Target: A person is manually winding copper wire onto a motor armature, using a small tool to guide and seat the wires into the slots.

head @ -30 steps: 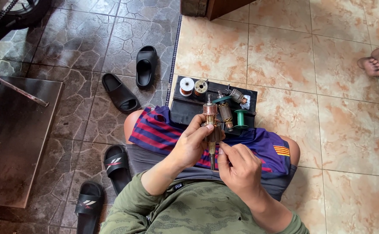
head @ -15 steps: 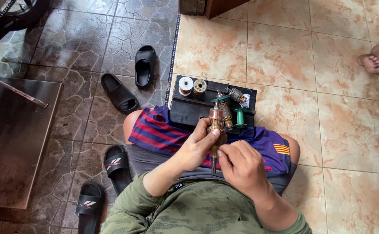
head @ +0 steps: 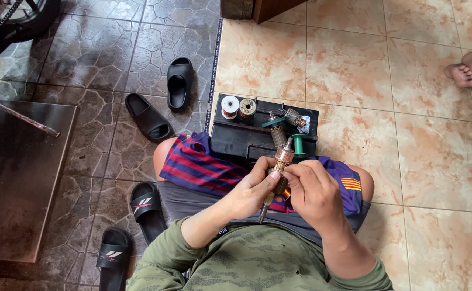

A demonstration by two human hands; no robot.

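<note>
Mid-frame, over your lap, your left hand (head: 255,191) is clamped round the copper-wound motor armature w/ steel shaft (head: 279,171), and your right hand (head: 314,191) has its fingertips pinched together on its windings. Grip's high on the rotor, so a slip could drop it onto the black box (head: 236,141) or bend the fine wire.

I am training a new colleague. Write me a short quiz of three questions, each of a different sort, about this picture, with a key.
1. True or false: both hands grip the motor armature.
2. Where do the two wire spools stand? A) on the black box B) on the metal sheet C) in a sandal
3. How many black sandals lie on the dark stone floor?

Key:
1. True: left hand and right hand both grip it.
2. A
3. Four
</note>
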